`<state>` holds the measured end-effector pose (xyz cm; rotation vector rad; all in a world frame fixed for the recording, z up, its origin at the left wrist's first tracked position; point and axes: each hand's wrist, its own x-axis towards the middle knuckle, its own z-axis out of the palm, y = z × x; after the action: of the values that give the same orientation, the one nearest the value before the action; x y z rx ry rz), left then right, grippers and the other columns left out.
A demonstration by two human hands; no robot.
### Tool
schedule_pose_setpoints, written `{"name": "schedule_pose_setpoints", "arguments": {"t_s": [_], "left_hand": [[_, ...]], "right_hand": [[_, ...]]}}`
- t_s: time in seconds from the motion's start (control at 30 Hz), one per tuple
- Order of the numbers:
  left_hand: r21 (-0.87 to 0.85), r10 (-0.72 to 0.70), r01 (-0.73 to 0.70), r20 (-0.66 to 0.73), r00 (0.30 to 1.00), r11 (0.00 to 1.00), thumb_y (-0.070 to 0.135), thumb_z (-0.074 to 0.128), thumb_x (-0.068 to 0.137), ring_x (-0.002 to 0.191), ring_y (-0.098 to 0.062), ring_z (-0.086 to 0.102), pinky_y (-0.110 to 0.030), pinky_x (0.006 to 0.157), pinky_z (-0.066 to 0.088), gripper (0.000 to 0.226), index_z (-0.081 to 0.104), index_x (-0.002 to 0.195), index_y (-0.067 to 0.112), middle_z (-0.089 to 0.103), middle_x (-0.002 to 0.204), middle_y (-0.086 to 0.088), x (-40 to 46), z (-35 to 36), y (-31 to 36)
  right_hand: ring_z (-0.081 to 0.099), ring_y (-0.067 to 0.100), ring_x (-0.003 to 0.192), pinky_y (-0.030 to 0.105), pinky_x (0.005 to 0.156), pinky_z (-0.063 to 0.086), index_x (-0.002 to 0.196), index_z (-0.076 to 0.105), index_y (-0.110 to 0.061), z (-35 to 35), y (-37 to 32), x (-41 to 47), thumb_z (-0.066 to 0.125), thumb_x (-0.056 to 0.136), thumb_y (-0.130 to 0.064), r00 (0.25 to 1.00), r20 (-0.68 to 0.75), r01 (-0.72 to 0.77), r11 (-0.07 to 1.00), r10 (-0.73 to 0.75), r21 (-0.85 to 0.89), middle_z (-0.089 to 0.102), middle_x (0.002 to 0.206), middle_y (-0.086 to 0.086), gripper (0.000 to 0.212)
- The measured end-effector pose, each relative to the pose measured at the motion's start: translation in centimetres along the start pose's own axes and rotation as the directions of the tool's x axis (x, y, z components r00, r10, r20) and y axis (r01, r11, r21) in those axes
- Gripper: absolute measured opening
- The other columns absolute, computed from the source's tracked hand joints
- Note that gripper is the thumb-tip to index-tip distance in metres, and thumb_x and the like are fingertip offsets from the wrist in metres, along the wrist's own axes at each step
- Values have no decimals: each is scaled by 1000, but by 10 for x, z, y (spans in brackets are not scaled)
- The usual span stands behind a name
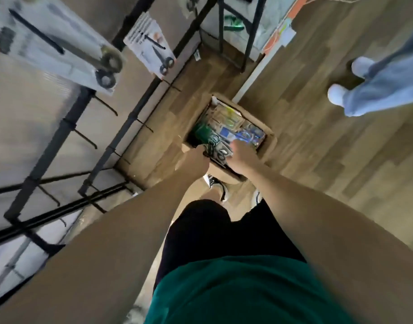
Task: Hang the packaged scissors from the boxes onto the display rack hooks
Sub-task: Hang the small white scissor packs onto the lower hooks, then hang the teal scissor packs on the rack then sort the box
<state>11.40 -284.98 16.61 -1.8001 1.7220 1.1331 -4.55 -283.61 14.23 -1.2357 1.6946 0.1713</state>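
Down in the box [270, 146], both hands [241, 157] hold packaged scissors [218, 149], blurred.

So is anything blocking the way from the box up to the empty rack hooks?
Nothing visible does. Both hands are at the packs in the box, and the bare hooks stick out into open space above it.

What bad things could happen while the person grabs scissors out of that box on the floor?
1. Both hands, left hand and right hand, pull at packs of black-handled scissors in the crowded brown cardboard box; neighbouring packs might spill out.
2. The bare black metal hooks jut out beside the left arm; rising carelessly could scrape it.
3. The view is blurred, so the hold may be loose.
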Motion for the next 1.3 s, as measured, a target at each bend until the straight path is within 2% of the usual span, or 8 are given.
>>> {"name": "schedule_pose_setpoints", "arguments": {"t_s": [0.13,0.23,0.4,0.5,0.7,1.03,1.13,1.3], "left_hand": [[40,-22,21,26,999,999,25,49,100,128,-33,46,-40,102,38,43,42,139,8,54,131,-18,43,14,-9],[56,-7,5,38,999,998,24,51,98,119,-33,53,-38,97,41,40,47,133,7,60,124,-17,81,35,-16],[155,-27,13,88,996,988,27,50,100,121,-33,52,-35,97,40,43,46,138,9,57,131,-16,142,74,-30],[209,-17,-6,108,994,978,27,47,100,124,-32,51,-34,98,39,42,45,139,11,55,136,-12,184,96,-48],[272,2,-41,142,990,962,25,45,98,120,-32,52,-38,94,42,38,46,135,13,57,129,-12,267,142,-83],[313,216,-251,143,966,916,12,57,91,109,-29,57,-46,90,52,44,46,134,15,46,133,-7,357,193,-123],[353,240,-281,157,958,892,4,58,88,100,-24,57,-38,88,52,39,53,125,14,44,128,-7,372,202,-126],[363,197,-242,157,968,900,-1,47,90,82,-24,50,-36,75,46,18,48,90,16,42,106,-5,372,207,-125]], "right_hand": [[56,26,109,33,79,42,130,48,-5,20,12,29,59,95,-26,999,15,-38,990,36,134,56,116,9,42],[53,27,100,30,64,39,106,49,-14,45,35,64,55,94,-16,993,71,-110,974,98,196,53,96,2,14],[50,29,129,34,95,45,143,43,-8,86,63,115,51,93,-4,981,73,-192,937,178,292,50,143,10,50],[55,29,123,28,79,42,140,45,-10,113,74,151,51,94,-5,978,72,-209,928,196,308,54,139,10,47],[48,26,131,29,86,31,145,43,-12,166,100,228,48,97,-7,975,49,-221,926,216,308,50,144,8,48],[60,30,115,40,95,51,133,56,-13,236,115,331,51,93,-8,991,-21,-117,932,132,343,65,125,12,40],[62,35,110,40,89,53,131,55,-13,252,117,347,52,96,-12,994,43,-103,967,96,231,66,117,16,35],[62,30,103,42,86,53,117,61,-15,261,127,342,48,95,-5,982,-70,-141,933,174,332,67,109,10,27]]}}
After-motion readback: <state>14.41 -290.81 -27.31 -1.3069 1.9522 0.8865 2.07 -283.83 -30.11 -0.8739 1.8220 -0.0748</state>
